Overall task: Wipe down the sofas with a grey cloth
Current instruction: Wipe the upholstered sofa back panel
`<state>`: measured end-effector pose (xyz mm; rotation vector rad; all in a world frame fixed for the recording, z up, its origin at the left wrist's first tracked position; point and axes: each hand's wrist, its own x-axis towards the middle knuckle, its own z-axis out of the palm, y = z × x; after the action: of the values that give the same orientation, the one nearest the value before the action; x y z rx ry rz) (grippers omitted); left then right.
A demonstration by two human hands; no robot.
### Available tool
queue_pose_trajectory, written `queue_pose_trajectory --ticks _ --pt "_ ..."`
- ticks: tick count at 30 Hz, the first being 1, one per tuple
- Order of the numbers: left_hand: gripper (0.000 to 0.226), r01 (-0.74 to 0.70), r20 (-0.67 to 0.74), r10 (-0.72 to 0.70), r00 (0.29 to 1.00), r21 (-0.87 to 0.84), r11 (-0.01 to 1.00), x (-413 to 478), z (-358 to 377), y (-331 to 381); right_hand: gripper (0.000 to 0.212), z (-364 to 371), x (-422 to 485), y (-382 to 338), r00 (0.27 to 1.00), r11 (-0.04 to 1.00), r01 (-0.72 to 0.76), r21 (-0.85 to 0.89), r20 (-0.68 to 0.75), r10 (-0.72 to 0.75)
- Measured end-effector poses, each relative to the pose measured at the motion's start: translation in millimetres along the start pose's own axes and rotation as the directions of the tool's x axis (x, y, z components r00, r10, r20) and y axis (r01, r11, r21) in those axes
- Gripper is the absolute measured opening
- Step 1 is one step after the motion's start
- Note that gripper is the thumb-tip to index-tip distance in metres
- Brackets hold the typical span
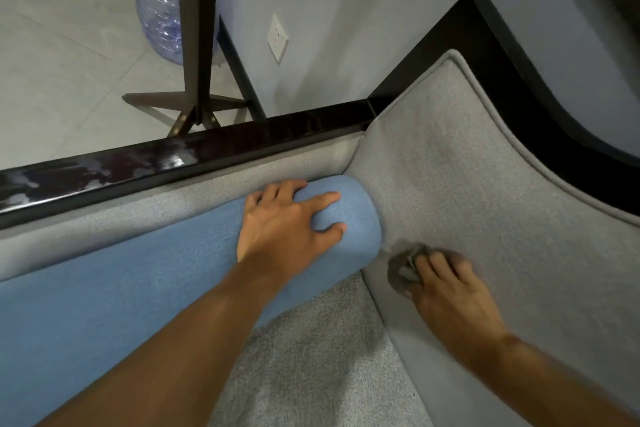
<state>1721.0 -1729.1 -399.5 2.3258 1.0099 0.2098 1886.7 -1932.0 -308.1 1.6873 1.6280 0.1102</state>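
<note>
The left hand (284, 222) lies with fingers spread on the end of the blue bolster (138, 270), pressing it, not gripping. Just right of that end, the right hand (453, 295) lays its fingers over the bunched grey cloth (401, 274), pressing it to the sofa backrest (467, 166). The cloth looks light, limp and easily crumpled, so it is probably best held as a wad under the flat fingers.

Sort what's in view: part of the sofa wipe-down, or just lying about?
Job: grey cloth; right hand pressing it on the sofa backrest; left hand resting on the blue bolster.
Lying about: water bottle; wooden stand; wall socket.
</note>
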Motion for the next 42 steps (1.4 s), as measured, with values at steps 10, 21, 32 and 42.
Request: queue_pose_trajectory --ticks 10,21,32,42 --pt "0.058 0.000 0.044 0.001 0.999 -0.019 1.000 -3.5 -5.0 4.2 0.026 -13.7 -36.5 4.3 0.974 0.987 -0.153 0.059 -0.159 0.160" --pt "0.061 -0.130 0.028 0.127 0.991 0.178 0.975 -44.4 10.0 23.6 0.018 -100.5 -151.7 85.1 0.757 0.795 -0.573 0.197 -0.242 0.606" --pt "0.075 -0.029 0.137 0.021 0.990 0.058 0.998 -9.6 -9.1 4.1 0.030 -119.0 -192.4 110.3 0.538 0.607 -0.748 0.269 -0.290 0.791" --pt "0.073 -0.069 0.123 0.059 0.991 0.076 0.995 -26.7 -7.8 13.1 0.017 -97.8 -191.3 69.2 0.701 0.733 -0.606 0.309 -0.228 0.676"
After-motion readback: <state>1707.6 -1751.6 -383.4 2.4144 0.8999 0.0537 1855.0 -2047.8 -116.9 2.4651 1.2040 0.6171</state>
